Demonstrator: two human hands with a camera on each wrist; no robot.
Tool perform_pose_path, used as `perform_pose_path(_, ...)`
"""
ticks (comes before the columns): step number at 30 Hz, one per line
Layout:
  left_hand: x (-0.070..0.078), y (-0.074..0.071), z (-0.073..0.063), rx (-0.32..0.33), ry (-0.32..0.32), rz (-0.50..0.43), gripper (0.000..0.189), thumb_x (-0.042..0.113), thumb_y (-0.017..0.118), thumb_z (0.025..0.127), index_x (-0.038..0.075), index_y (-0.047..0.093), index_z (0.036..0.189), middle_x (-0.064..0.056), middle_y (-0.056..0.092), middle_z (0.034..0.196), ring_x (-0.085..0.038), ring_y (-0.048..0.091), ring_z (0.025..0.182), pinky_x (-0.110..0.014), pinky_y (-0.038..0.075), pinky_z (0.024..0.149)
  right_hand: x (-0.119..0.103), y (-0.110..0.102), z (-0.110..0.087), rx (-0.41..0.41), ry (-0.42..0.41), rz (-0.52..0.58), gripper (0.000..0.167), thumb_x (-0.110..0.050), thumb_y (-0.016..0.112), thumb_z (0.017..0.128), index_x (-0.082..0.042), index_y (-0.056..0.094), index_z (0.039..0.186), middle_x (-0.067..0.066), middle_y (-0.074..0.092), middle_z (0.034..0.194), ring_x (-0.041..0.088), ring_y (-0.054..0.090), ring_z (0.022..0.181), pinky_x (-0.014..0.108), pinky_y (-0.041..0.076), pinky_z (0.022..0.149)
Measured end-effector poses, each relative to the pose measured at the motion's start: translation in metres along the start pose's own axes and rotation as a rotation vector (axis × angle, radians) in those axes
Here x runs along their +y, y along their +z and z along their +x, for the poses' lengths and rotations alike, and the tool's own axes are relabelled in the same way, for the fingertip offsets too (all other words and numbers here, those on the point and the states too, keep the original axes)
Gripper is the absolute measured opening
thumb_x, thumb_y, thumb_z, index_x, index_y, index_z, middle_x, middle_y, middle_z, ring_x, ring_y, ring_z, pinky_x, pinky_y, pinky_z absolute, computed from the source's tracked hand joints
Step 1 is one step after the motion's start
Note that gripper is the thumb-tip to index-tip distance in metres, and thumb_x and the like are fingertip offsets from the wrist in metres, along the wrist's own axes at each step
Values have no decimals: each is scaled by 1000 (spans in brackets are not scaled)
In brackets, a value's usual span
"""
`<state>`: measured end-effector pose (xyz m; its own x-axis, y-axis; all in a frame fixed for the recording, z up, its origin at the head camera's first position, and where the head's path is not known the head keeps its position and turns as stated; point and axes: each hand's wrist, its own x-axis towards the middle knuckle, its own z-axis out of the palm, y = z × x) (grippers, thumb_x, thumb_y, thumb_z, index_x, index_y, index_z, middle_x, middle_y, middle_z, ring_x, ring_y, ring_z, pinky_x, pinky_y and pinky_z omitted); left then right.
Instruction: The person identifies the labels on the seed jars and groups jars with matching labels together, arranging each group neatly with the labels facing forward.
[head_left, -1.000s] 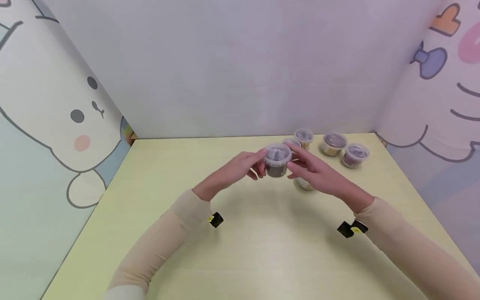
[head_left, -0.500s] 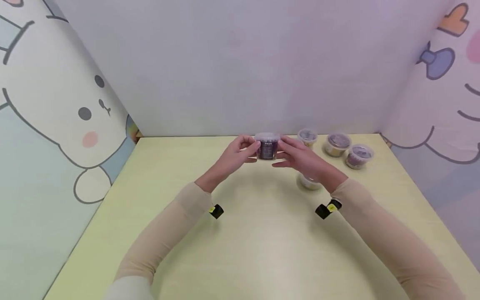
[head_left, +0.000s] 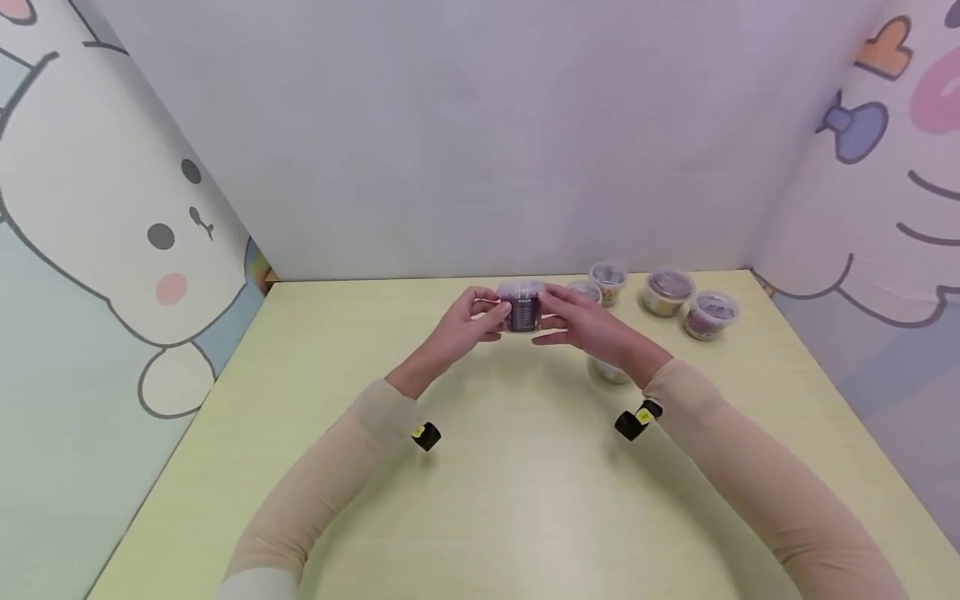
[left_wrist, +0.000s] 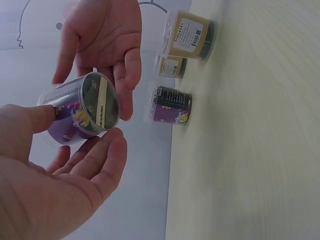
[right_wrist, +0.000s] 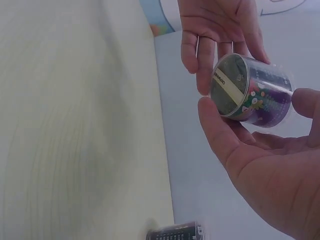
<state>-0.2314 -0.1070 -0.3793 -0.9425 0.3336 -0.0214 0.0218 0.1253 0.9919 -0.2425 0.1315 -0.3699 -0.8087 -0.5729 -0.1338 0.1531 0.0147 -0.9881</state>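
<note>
A small clear-lidded plastic tub [head_left: 522,312] with a dark purple printed label is held up over the far part of the table. My left hand [head_left: 461,329] grips its left side, thumb on the label. From the other side my right hand [head_left: 588,329] holds it between thumb and fingers. In the left wrist view the tub [left_wrist: 72,117] shows a flowery label and a dark base crossed by a pale strip. The right wrist view shows the same base on the tub [right_wrist: 260,95], with fingertips of both hands around it.
Behind and right of my right hand stand several similar tubs, including a yellow one [head_left: 667,293] and a purple one [head_left: 711,315]. Another tub [head_left: 613,371] is partly hidden under my right wrist. A pale wall [head_left: 480,150] rises at the table's [head_left: 510,500] back edge.
The tub has moved left and turned from showing its lid top to showing its side label. My right hand has come left with it, and its fingers now lie closer round the tub.
</note>
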Motion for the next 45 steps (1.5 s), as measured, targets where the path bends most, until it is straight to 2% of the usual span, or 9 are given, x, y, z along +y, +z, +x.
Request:
perform_pose_path(6,-2,0,-2,-11,-1,36,46,25,62,104,3,46,141,-19,60,135,-32,64,117,-41,56,94,3,3,0,29,19,-1,66,-40,48,108,-11,20,161,19,39,151,39,48,133,48,50,102)
perform_pose_path(11,0,3,-2,-51,-1,95,59,39,58,104,8,42,151,-15,58,140,-27,62,121,-45,54,97,1,10,0,57,30,17,68,-42,52,106,-12,22,159,17,39,150,37,46,135,50,49,103)
perform_pose_path(18,3,4,-2,-19,-43,78,62,51,47,106,10,45,152,-15,61,133,-30,66,113,-40,56,95,1,15,1,80,40,75,60,-39,42,110,-8,26,158,20,39,149,41,43,135,50,49,103)
perform_pose_path(22,5,1,-4,-11,-34,59,60,50,43,107,11,44,153,-16,60,134,-31,66,114,-40,55,95,1,17,1,144,36,101,55,-37,40,111,-9,28,156,20,42,145,37,48,129,47,51,101)
perform_pose_path(28,5,2,-4,-5,-20,47,61,49,40,109,11,40,156,-18,60,134,-33,65,114,-39,55,94,0,20,-1,236,10,124,58,-35,46,109,-9,28,157,19,45,142,29,57,118,48,49,103)
perform_pose_path(32,5,4,-4,-19,-3,54,60,50,41,108,11,43,154,-15,60,133,-31,63,114,-46,54,95,-2,21,-2,204,8,184,64,-35,49,108,-6,24,159,18,41,148,34,54,125,50,46,107)
perform_pose_path(37,5,6,-4,-46,40,56,54,51,46,106,14,52,145,-12,62,124,-27,61,110,-57,51,95,-5,21,-3,141,-4,210,58,-34,47,109,1,33,154,19,42,148,32,53,127,49,44,109)
perform_pose_path(40,7,5,-4,-44,52,50,53,50,45,107,14,52,146,-12,63,124,-26,61,109,-55,52,93,-6,21,-3,138,-9,215,55,-34,42,111,2,35,151,20,43,146,30,53,125,48,43,110)
perform_pose_path(45,8,4,-5,-28,37,34,59,46,42,109,11,40,156,-14,59,132,-28,62,110,-44,55,90,-6,20,-4,175,-3,249,51,-31,42,111,0,35,151,19,46,142,33,53,125,50,44,109)
